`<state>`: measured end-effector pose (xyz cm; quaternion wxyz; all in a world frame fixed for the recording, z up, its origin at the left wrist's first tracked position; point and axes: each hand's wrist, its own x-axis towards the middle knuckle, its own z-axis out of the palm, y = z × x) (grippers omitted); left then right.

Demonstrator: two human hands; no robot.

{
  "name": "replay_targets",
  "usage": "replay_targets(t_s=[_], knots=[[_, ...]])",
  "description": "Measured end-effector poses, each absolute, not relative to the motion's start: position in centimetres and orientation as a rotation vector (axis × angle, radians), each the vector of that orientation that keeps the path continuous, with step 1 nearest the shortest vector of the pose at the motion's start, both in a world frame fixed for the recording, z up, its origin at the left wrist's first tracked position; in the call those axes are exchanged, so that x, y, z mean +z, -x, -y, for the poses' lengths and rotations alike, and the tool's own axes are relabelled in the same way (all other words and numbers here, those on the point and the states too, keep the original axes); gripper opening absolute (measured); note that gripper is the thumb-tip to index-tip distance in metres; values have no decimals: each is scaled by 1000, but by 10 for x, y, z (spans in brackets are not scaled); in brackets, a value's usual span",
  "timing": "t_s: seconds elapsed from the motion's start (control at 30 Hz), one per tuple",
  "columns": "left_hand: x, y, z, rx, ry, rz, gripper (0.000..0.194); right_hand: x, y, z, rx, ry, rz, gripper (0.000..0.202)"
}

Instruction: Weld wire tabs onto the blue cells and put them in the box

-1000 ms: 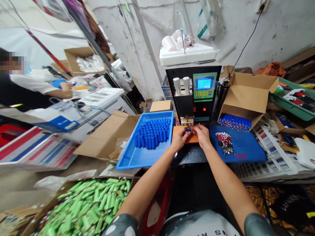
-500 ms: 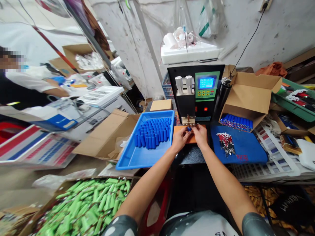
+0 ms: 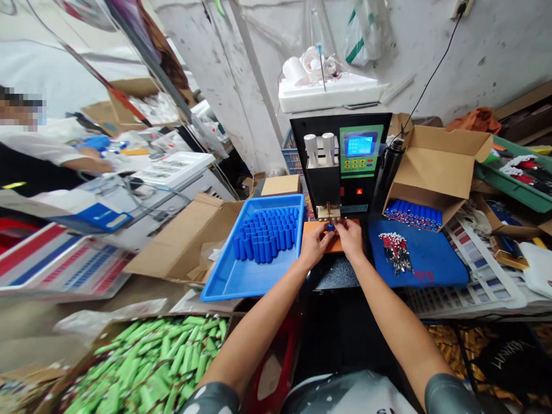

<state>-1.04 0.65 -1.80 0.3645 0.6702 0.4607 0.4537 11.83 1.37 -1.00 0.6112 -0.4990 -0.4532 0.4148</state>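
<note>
Under the tip of a black machine (image 3: 321, 190) with a lit screen, my left hand (image 3: 314, 244) and my right hand (image 3: 350, 237) meet over an orange plate (image 3: 334, 246). Between their closed fingertips is a small blue cylinder (image 3: 330, 226), held from both sides; its lower part is hard to make out. Left of the hands, a blue tray (image 3: 224, 276) holds several upright blue cylinders (image 3: 263, 248). Red and black wires with white ends (image 3: 395, 252) lie on a blue mat (image 3: 440, 261) to the right.
An open cardboard box (image 3: 437, 161) with blue cylinders stands behind the mat. Green wrapped pieces (image 3: 150, 362) fill a box at lower left. A person in white sleeves (image 3: 47, 146) is at the far left. A foam block (image 3: 328, 95) sits above the machine.
The whole view has shifted slightly. Both hands keep their place around the blue cylinder under the machine. The person at the far left has moved a little.
</note>
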Motion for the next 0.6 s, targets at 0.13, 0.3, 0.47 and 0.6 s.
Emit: replay_targets(t_s=[0.13,0.3,0.47,0.6], knots=[[-17,10,-6,1165,-1736,-1193,37,-7,-118,-13,956,1155,1045,25],[-16,10,-6,1188,-1724,-1186,36,-3,-117,-11,965,1156,1041,27],[-17,10,-7,1167,-1727,-1186,36,1,-118,-9,954,1150,1048,26],[-17,11,-7,1157,-1737,-1187,36,-2,-118,-10,952,1142,1068,26]])
